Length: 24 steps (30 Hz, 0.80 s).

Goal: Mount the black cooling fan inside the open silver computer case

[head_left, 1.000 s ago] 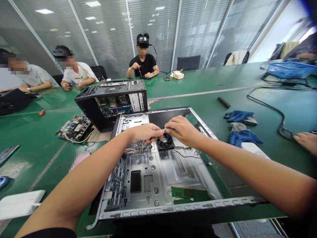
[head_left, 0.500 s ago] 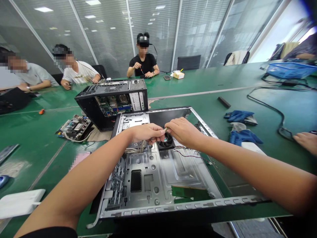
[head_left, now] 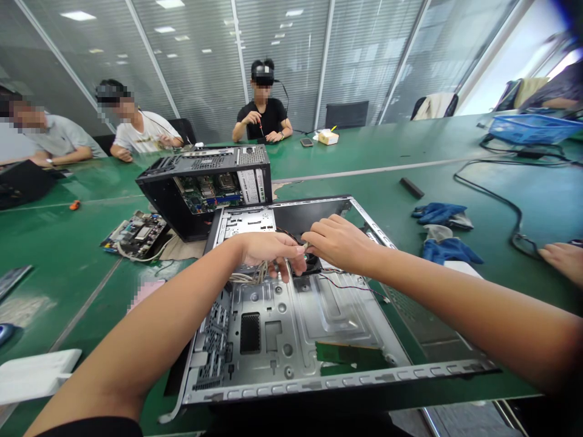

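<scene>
Both my hands meet above an open silver computer case [head_left: 319,315] lying flat on the table. My left hand [head_left: 271,250] pinches with thumb and forefinger at a thin, light cable end, its other fingers hanging loosely apart. My right hand [head_left: 334,240] is closed on the same cable; most of it is hidden in the fingers. A grey cable bundle [head_left: 248,274] lies in the case beneath my left wrist. Just under my fingertips sits a black cooling fan [head_left: 313,265], partly covered, with a thin dark wire [head_left: 350,286] running right. Green memory sticks [head_left: 350,355] rest near the case's front edge.
A second computer tower [head_left: 204,182] stands behind the case, with a loose motherboard [head_left: 136,233] to its left. Blue gloves [head_left: 450,249] and a black cable [head_left: 505,203] lie right. Several people sit around the table; another person's hand [head_left: 562,261] shows at right.
My left hand has loosened its lower fingers, which now hang down over the fan. The right hand has shifted very slightly left. The case has not moved.
</scene>
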Motion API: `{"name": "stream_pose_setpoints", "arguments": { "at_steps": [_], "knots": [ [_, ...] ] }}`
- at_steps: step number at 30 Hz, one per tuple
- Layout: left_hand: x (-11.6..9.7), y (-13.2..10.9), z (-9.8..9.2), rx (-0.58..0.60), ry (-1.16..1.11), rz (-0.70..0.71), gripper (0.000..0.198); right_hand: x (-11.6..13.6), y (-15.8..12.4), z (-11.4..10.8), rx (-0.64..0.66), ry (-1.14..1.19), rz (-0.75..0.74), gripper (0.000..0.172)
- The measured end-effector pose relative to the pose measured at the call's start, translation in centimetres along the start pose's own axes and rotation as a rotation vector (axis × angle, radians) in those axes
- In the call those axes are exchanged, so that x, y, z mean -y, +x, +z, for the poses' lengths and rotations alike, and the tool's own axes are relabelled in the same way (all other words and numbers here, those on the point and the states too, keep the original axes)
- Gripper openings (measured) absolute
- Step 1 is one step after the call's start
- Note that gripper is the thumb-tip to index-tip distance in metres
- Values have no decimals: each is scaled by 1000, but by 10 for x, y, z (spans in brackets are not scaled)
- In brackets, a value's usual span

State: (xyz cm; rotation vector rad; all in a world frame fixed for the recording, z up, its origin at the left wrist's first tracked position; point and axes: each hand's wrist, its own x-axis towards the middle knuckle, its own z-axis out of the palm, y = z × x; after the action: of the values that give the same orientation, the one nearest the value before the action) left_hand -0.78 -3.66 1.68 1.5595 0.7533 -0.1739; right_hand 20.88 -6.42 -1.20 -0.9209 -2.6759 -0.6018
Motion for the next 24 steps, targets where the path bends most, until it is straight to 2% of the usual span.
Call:
{"name": "stream_pose_setpoints", "arguments": {
  "at_steps": [7, 17, 24],
  "knots": [
    [4, 4, 0, -34, -1, 42, 39, -1, -2, 5, 48, 82, 29, 33],
    [4, 7, -2, -52, -105, 28, 40, 3, -4, 6, 174, 283, 182, 37],
    [2, 7, 0, -76, -141, 53, 44, 5, -7, 6, 122, 283, 256, 35]
  ]
}}
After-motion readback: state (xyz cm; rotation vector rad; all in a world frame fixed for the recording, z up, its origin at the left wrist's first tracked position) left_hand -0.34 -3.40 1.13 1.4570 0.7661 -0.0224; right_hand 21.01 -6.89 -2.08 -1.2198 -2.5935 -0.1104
